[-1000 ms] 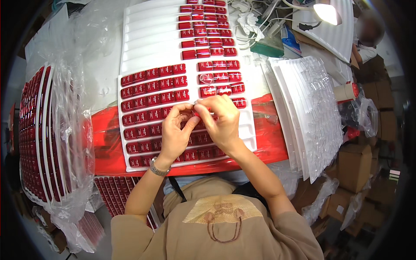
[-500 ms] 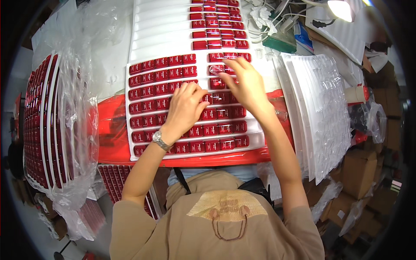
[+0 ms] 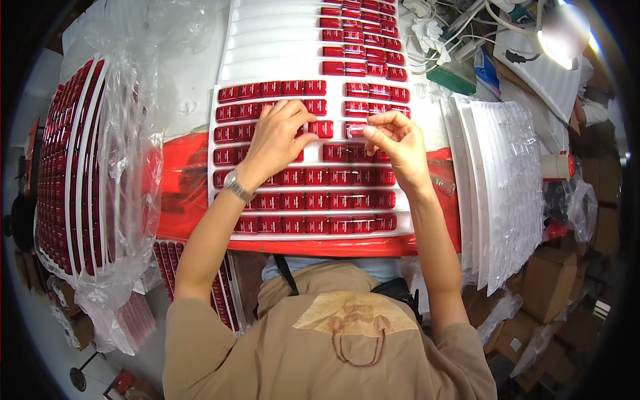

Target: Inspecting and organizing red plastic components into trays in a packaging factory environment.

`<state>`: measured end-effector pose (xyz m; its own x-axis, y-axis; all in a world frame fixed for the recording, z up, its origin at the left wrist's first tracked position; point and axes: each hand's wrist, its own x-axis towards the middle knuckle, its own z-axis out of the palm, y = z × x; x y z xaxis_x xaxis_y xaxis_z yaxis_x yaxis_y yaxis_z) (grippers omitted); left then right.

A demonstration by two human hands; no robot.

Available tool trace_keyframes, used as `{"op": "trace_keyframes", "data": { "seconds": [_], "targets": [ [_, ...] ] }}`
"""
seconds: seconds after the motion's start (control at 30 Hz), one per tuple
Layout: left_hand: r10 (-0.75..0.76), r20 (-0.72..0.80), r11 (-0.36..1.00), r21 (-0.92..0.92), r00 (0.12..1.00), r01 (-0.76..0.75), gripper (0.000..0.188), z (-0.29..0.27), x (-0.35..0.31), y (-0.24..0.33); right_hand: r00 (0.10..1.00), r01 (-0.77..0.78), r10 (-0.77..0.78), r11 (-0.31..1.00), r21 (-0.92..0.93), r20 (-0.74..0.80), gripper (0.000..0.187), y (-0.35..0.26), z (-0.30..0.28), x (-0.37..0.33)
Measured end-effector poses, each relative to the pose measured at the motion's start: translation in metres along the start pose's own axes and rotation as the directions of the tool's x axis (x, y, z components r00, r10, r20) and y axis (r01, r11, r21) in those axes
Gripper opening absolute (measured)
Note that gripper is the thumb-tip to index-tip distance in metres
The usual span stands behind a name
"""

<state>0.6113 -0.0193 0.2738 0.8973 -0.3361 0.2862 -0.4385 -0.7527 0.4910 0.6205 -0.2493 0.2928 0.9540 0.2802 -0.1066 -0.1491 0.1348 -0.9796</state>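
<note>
Rows of small glossy red rectangular pieces point(image 3: 293, 177), each with pale print, lie in a white ridged tray point(image 3: 407, 225) before me. My left hand point(image 3: 280, 137) rests over the left part of the upper rows, its fingers bent and its thumb apart. Beside that thumb lies one red piece point(image 3: 322, 129). Across the middle gap, my right hand point(image 3: 400, 143) pinches a small clear plastic piece point(image 3: 356, 131) between thumb and fingertips, over a red piece in the third row. The left fingertips' contact with the pieces is hidden.
A second white tray point(image 3: 267, 50) stands beyond, with red pieces on its right side. Plastic-wrapped filled trays point(image 3: 70, 167) are at left, white trays point(image 3: 497, 193) at right. A lit lamp point(image 3: 565, 33) and cables are at the back right, cardboard boxes point(image 3: 550, 283) lower right.
My right hand has come down and nearer with the clear piece. My left hand has moved up the rows. The whole view has shifted, with the tray now farther right.
</note>
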Motion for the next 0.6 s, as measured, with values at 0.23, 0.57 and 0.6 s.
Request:
{"op": "trace_keyframes", "data": {
  "seconds": [0.23, 0.57, 0.6],
  "targets": [
    [-0.029, -0.096, 0.926, -0.377, 0.995, -0.01, 0.025, 0.004, -0.014, 0.032, 0.94, 0.289, -0.326, 0.602, -0.744, 0.101, 0.037, -0.012, 0.019, -0.03],
    [0.084, -0.076, 0.994, 0.071, 0.994, -0.079, 0.025, 0.025, 0.018, 0.007, 0.855, -0.44, -0.391, -0.198, -0.876, -0.341, 0.03, -0.089, -0.132, -0.14],
    [0.054, -0.096, 0.998, 0.05, 0.994, -0.049, 0.025, 0.023, 0.019, 0.005, 0.858, -0.435, -0.387, -0.195, -0.879, -0.339, 0.03, -0.089, -0.134, -0.138]
  ]
}}
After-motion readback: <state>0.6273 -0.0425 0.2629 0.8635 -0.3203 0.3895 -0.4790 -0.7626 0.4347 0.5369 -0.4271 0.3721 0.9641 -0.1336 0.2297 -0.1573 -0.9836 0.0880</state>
